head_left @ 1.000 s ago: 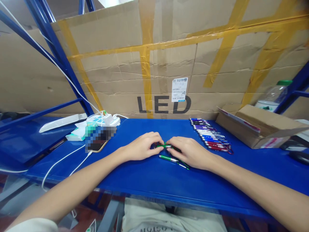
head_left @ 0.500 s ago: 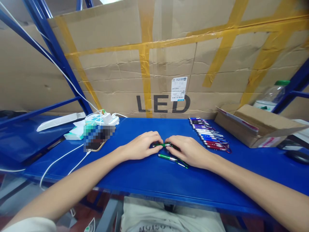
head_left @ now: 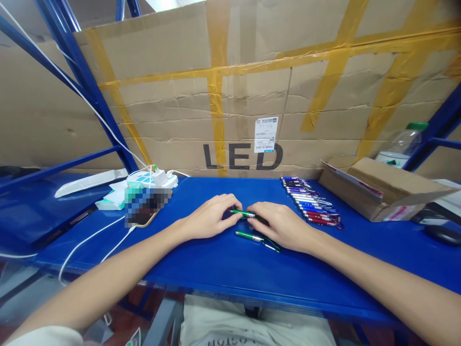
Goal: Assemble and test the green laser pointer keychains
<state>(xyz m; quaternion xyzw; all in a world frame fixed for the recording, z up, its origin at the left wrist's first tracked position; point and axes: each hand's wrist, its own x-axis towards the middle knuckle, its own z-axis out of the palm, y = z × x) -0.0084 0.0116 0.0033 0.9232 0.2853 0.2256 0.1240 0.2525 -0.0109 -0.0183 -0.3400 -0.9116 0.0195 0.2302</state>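
Note:
A green pen-like light [head_left: 244,214] lies between my two hands at the middle of the blue table [head_left: 223,269]. The fingertips of my left hand [head_left: 212,216] pinch its left end. My right hand [head_left: 283,225] has its fingers closed round the right end, which is partly hidden. Just below, a second green one [head_left: 249,236] with a green carabiner clip [head_left: 271,244] rests on the table, touched by neither hand. To the right, a row of similar items [head_left: 311,202] in blue, purple, silver and red lies side by side.
An open cardboard box [head_left: 385,190] sits at the right, near a bottle [head_left: 399,146] and a black mouse [head_left: 446,235]. At the left are a phone [head_left: 146,214], white cables and a power strip [head_left: 169,180]. A large taped carton [head_left: 173,120] stands behind.
The green item between my hands has tilted, its left end rising and showing more clearly between the fingers. Both hands stay nearly in place, and the view has shifted slightly.

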